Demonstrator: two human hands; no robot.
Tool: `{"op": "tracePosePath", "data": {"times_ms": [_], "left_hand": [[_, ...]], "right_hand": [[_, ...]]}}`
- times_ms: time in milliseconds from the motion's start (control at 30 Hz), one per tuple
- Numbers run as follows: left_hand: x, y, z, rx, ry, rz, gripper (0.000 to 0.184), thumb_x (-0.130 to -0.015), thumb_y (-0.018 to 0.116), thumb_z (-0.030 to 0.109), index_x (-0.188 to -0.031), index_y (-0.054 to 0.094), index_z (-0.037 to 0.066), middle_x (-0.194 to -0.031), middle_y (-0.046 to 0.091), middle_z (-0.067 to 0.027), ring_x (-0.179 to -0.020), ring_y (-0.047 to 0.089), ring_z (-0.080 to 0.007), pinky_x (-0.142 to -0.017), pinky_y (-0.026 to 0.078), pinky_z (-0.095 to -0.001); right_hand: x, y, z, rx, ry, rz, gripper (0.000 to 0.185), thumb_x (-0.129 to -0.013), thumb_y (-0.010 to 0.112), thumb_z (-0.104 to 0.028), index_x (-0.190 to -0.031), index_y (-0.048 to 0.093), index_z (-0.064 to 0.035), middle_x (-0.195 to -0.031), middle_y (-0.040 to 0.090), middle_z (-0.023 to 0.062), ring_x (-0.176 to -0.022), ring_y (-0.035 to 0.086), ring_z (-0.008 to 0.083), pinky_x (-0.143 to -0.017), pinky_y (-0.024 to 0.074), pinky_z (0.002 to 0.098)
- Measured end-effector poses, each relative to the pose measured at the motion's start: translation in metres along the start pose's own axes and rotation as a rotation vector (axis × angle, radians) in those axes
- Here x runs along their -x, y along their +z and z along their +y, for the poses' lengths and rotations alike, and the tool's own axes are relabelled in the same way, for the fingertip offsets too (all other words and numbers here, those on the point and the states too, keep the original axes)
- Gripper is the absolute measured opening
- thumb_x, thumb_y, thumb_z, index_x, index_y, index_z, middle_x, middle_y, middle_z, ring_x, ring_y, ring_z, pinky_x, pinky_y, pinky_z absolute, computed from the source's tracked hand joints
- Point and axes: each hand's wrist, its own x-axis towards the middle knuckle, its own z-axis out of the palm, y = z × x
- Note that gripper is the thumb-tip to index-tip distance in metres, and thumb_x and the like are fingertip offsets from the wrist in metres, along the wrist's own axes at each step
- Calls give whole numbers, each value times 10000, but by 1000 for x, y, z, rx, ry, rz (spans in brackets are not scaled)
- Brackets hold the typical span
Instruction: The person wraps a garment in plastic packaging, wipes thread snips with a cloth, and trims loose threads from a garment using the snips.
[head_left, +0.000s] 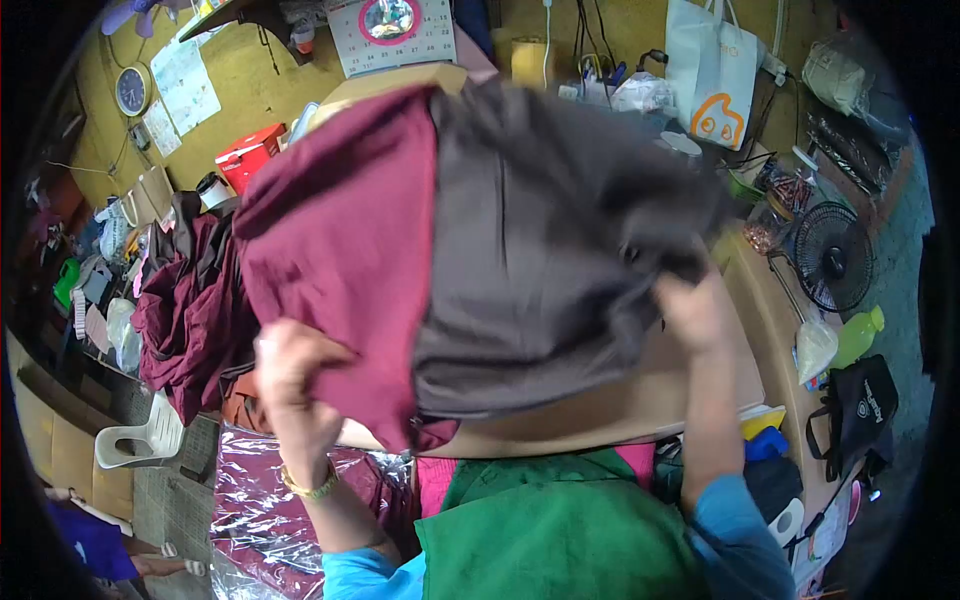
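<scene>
A two-tone garment [510,270], maroon on one side and dark grey on the other, is held up in front of me above a brown work surface [570,430]. My left hand [295,370] is closed on the lower maroon edge. At the dark side, my right hand [692,305] grips the cloth, its fingers partly hidden by folds and blurred. The far end of the dark part is smeared by motion. Which kind of garment it is I cannot tell. A gold-coloured band [310,485] circles my left wrist.
Left of the surface hangs a pile of maroon and dark clothes [195,310]. Shiny clear plastic packs [300,510] with maroon cloth lie near my left arm. A small black fan [835,255] and a black bag [855,415] are at right. Another person [95,540] is at lower left.
</scene>
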Motion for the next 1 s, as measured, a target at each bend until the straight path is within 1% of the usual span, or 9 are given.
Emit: {"op": "tracePosePath", "data": {"times_ms": [67,167,367,467,633,800,900,933,1000], "left_hand": [[31,14,-16,-151,-73,-607,324,-563,622,0,-850,703,125,-873,631,-63,-891,565,-278,-846,392,-393],[69,36,-27,8,-346,-1229,381,-780,676,118,-1154,632,56,-1073,657,-167,-1056,616,-324,-933,477,-420],[45,118,15,242,-420,-563,243,-837,669,167,-952,531,3,-872,595,-180,-823,618,-365,-708,504,-417],[71,170,9,-88,-319,-653,413,-804,718,244,-1036,480,-1,-955,565,-198,-877,614,-384,-718,517,-433],[94,178,-9,-309,-448,-767,540,-778,750,294,-1087,441,-22,-1019,537,-222,-860,632,-393,-705,541,-455],[95,166,-13,-346,-428,-836,220,-812,597,187,-906,599,-12,-963,557,-222,-880,630,-393,-716,537,-468],[82,157,-9,-301,-325,-615,209,-812,582,170,-922,603,-6,-979,571,-224,-928,610,-387,-761,522,-488],[72,153,-7,-138,-370,-536,155,-839,537,130,-904,584,-3,-1152,579,-239,-1106,555,-413,-929,458,-508],[48,148,6,19,-326,-453,112,-849,516,101,-881,553,0,-1248,543,-238,-1193,501,-418,-1007,386,-512]], "right_hand": [[60,16,80,244,421,39,605,-791,793,-291,-1221,545,56,-1134,635,161,-1059,597,215,-967,446,340],[108,21,130,21,392,-259,388,-840,740,-244,-1091,607,22,-1038,647,119,-969,598,181,-866,471,318],[127,25,131,73,539,-321,262,-853,708,-177,-1008,591,-2,-914,619,79,-888,580,140,-813,462,293],[133,31,145,40,259,-136,450,-837,727,-153,-1213,511,-31,-933,641,85,-868,606,155,-819,476,296],[126,32,107,159,346,-188,630,-808,742,-187,-1343,440,-47,-1106,643,166,-1006,630,277,-903,467,375],[104,40,111,582,152,-543,629,-755,767,-187,-1299,484,-50,-1170,632,183,-1047,628,368,-897,475,442],[92,53,129,180,111,-371,347,-823,674,-101,-1132,562,10,-1193,604,128,-1099,580,262,-946,439,342],[84,60,122,-181,97,-292,341,-858,644,-73,-1176,558,14,-1194,596,88,-1080,559,195,-952,427,319],[92,78,100,-994,483,-263,436,-947,531,-278,-1317,481,-53,-1341,509,81,-1231,480,220,-1084,318,347]]}}
